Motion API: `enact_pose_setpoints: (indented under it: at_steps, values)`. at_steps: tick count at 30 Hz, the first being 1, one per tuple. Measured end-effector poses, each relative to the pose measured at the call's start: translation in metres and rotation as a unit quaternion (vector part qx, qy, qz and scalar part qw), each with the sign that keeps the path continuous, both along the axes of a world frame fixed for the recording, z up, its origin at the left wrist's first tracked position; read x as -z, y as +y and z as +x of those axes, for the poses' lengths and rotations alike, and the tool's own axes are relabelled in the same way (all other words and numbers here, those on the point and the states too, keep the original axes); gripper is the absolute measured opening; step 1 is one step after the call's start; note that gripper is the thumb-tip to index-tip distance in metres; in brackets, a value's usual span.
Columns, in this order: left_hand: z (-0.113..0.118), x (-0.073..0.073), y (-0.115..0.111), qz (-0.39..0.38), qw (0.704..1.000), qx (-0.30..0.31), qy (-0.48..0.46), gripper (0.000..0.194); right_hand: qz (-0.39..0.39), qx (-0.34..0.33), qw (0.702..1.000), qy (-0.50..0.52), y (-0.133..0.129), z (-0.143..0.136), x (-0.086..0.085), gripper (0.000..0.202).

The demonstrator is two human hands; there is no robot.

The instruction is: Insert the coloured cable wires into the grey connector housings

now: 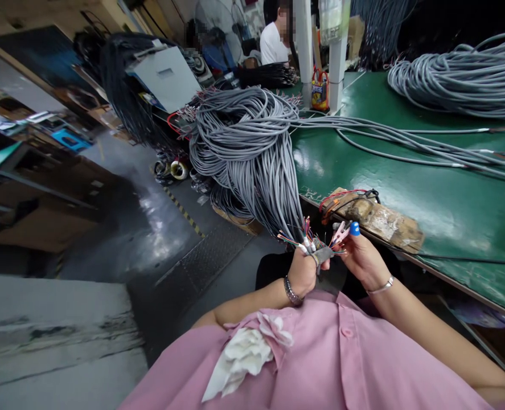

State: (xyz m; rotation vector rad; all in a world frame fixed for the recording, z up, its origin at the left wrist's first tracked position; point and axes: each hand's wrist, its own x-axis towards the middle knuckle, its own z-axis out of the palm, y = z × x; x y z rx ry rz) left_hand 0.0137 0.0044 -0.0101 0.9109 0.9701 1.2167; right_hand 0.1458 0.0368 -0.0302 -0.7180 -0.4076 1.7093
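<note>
My left hand [304,272] is closed around several grey cable ends, with a grey band-like piece [323,254] at its fingers. Thin coloured wires [307,228] fan out from the white-collared ends. Close beside it, my right hand [366,259] is pinched, with a blue finger cover [354,228] on the thumb. A small pinkish piece [340,233] shows at its fingertips, its kind unclear. From the held ends, a thick bundle of grey cables [256,154] runs up and over the corner of the green table [406,199].
A worn wooden block [389,228] with red and black leads lies at the table edge. Coiled grey cable [461,80] rests at the far right. A small yellow-red packet [319,91] stands by a white post [306,51]. A person [274,44] sits behind.
</note>
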Motion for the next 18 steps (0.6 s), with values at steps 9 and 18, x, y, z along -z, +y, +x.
enact_pose_setpoints:
  at_steps: [9,18]
  values:
    - [-0.003,0.003,-0.003,0.003,1.0,-0.001,0.027,0.032,0.01,-0.027,0.999,0.021,-0.002,0.001,0.002,0.038]
    - [-0.011,0.002,-0.014,0.006,0.998,-0.023,0.051,0.031,0.006,-0.088,0.996,0.025,-0.005,0.011,0.003,0.032]
